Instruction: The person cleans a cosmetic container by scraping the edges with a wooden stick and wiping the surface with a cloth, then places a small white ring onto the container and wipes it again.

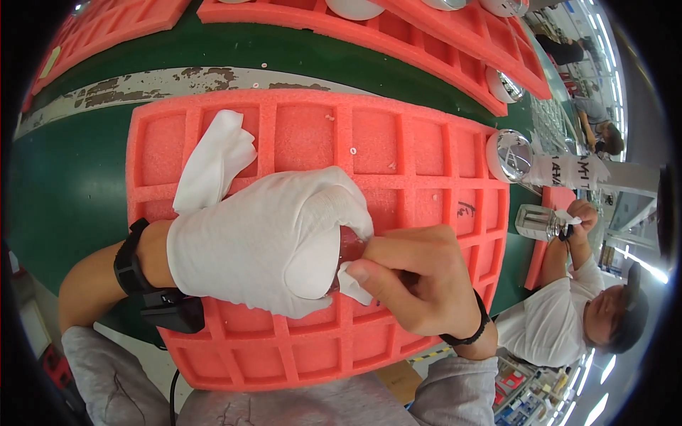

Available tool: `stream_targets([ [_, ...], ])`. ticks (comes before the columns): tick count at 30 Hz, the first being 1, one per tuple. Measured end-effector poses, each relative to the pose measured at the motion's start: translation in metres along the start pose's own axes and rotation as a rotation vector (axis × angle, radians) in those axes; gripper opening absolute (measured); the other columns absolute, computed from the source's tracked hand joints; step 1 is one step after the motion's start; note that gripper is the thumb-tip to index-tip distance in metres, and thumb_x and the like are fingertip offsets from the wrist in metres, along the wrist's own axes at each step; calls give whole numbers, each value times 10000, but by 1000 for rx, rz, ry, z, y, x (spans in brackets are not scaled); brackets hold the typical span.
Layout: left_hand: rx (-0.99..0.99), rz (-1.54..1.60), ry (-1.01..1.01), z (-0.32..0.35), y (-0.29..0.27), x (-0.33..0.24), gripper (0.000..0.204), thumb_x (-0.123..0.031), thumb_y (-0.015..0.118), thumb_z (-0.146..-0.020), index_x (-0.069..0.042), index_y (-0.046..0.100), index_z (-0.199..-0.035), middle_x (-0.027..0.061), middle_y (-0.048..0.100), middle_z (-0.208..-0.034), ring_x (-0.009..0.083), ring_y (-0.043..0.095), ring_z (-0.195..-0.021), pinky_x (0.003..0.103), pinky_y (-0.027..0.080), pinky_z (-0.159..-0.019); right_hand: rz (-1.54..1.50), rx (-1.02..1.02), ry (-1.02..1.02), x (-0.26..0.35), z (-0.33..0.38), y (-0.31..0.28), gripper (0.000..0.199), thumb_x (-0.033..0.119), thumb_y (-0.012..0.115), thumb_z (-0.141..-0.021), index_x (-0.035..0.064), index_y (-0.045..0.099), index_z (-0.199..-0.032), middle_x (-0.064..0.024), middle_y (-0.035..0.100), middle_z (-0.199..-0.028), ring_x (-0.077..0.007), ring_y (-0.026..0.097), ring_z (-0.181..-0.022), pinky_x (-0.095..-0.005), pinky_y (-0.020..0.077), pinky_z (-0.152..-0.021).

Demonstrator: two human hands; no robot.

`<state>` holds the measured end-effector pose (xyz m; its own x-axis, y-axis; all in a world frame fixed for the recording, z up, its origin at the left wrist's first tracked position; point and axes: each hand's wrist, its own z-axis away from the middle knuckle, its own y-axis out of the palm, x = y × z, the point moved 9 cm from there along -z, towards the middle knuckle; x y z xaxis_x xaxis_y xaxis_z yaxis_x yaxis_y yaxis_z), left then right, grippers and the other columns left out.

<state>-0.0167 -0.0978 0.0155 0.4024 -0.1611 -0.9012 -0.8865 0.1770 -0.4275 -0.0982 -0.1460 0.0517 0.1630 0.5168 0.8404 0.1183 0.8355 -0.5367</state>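
Note:
My left hand (263, 238), in a white glove, is closed round a rounded white piece (317, 266) with a shiny face (349, 246) that shows reddish. The glove hides much of this piece. My bare right hand (426, 284) pinches a small white cloth (353, 285) against the edge of that face. Both hands are above a red foam tray (341, 181) divided into shallow square pockets. A loose white glove or folded cloth (215, 162) lies across its upper left pockets, just beyond my left hand.
More red foam trays (284, 15) lie at the far side of the green table (71, 163), some holding white and mirrored domes. Another mirrored dome (513, 155) stands at the tray's right edge. At the right, a co-worker (547, 319) holds a white cloth by a clear jar (536, 221).

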Motion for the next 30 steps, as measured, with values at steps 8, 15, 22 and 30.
stream_targets([
  [8, -83, 55, 86, 4, -7, -8, 563, -154, 887, -584, -89, 606, -1067, 86, 610, -1065, 320, 598, -1019, 420, 515, -861, -36, 21, 51, 0, 1, 0, 164, 38, 682, -892, -10, 644, -740, -94, 537, -575, -243, 489, -471, -332, 351, -453],
  [15, -45, -9, 36, 2, -9, -8, 628, -152, 891, -591, -93, 587, -1137, 96, 598, -1110, 316, 588, -1047, 408, 509, -879, -19, -60, 76, -3, 5, -2, 144, 53, 699, -884, 7, 662, -753, -105, 541, -578, -247, 516, -475, -346, 368, -455],
  [22, -96, -10, 188, 4, -12, -24, 597, -159, 845, -610, -103, 600, -1151, 90, 593, -1077, 297, 624, -965, 407, 497, -828, 65, 114, -38, 1, 15, 3, 91, 87, 690, -900, 23, 682, -837, -123, 595, -632, -286, 563, -494, -359, 416, -471],
  [30, -236, -509, 122, 14, -13, -40, 511, -232, 849, -605, -173, 638, -1067, 33, 580, -1066, 235, 638, -806, 376, 433, -760, -71, 59, 52, -6, 21, 0, 80, 57, 634, -936, 19, 643, -1006, -112, 635, -666, -304, 606, -527, -370, 439, -483],
])
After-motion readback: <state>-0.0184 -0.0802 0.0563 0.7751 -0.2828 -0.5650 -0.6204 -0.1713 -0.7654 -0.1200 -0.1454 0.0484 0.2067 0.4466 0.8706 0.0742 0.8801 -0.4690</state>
